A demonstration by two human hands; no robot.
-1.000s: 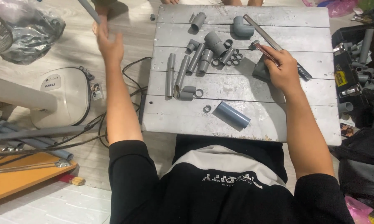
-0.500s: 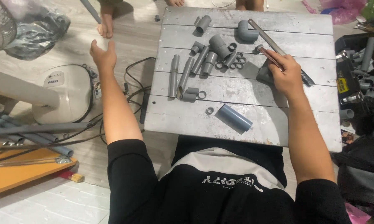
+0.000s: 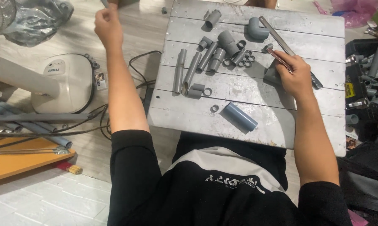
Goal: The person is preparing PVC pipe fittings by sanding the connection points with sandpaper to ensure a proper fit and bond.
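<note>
Here our left hand (image 3: 108, 25) reaches out past the board (image 3: 256, 90), fingers closed on a grey pipe (image 3: 104, 3) that runs up out of view. Our right hand (image 3: 297, 75) grips a reddish tool (image 3: 278, 57), long axis slanting up-left, just beside the rings (image 3: 244, 57).

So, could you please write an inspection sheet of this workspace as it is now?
Surface: grey slatted board, scuffed.
Job's things: metal tool under right hand; grey pipe end at left hand.
Clutter: pipe pieces, elbow fitting, small rings, short wide pipe.
Hands: left hand raised past the board, closed on the pipe end; right hand grips the tool.
Cables: black cables on the floor.
Surroundings: white fan base, long pipes, plastic bag.
</note>
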